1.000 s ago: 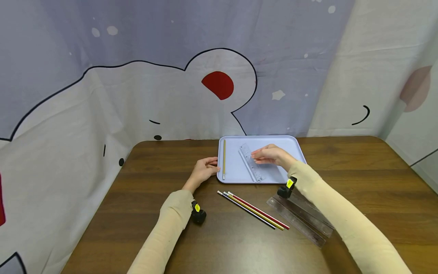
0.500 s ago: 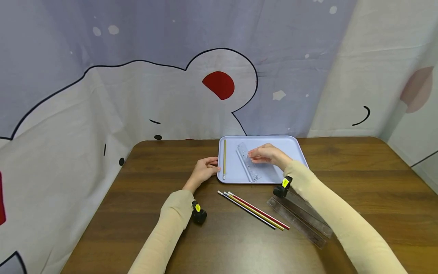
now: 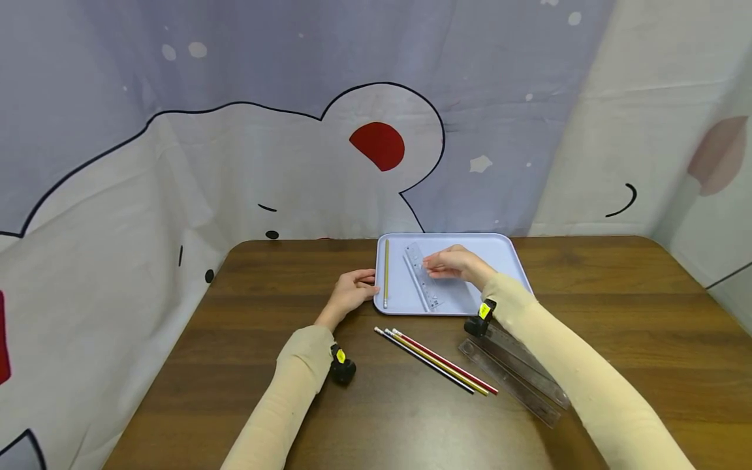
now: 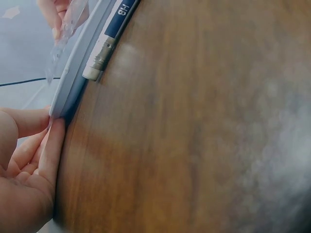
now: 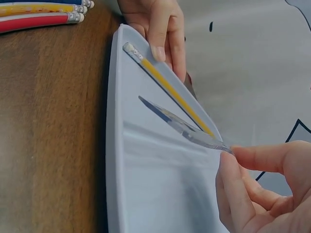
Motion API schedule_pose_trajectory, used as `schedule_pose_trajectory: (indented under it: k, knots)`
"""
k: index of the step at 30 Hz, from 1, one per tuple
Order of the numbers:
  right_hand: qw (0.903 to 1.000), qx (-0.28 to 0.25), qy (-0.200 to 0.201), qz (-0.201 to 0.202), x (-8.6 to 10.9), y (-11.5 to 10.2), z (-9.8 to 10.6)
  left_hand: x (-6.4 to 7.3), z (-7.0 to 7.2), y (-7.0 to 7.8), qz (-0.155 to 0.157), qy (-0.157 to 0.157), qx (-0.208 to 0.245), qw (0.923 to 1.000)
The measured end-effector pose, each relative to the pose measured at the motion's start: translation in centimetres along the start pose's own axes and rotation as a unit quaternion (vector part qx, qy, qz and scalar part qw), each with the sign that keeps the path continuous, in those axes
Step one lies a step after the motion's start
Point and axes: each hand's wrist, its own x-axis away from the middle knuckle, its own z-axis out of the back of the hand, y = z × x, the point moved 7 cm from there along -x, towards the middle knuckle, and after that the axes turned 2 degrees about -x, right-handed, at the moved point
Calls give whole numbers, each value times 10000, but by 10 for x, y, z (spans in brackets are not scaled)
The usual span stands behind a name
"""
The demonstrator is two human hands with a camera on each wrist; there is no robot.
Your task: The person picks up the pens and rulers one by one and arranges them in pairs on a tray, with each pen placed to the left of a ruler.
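My right hand [image 3: 458,264] pinches a clear plastic ruler [image 5: 187,131] by its edge between thumb and fingers, holding it tilted just over the pale blue tray [image 3: 470,241]. My left hand [image 3: 350,292] grips the tray's left rim, thumb on the inner side and fingers outside, as the left wrist view shows. A yellow pencil [image 3: 386,274] lies in the tray along that left side, its eraser end toward me. The ruler is to the right of this pencil and apart from it.
On the wooden table [image 3: 247,405] in front of the tray lie a black pencil [image 3: 431,365], a yellow one and a red pencil [image 3: 452,362], side by side. Two more clear rulers [image 3: 511,382] lie partly under my right forearm. A printed curtain [image 3: 235,163] hangs behind.
My right hand has moved a little to the left with the ruler, bringing it nearer the yellow pencil in the tray. My left hand keeps its hold on the rim.
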Motion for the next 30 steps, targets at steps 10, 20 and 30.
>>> schedule_pose_trajectory:
  k: [10,20,30]
  knots:
    - [9998,-29,147,-102,-9,0,1,1,0,1,-12,19,-32,10000]
    - [9997,-155,180,-45,-11,-1,-1,1,0,2,-23,6,-17,10000]
    - [9997,-163,169,1,-11,-7,-10,0,0,1,-42,-40,2,10000]
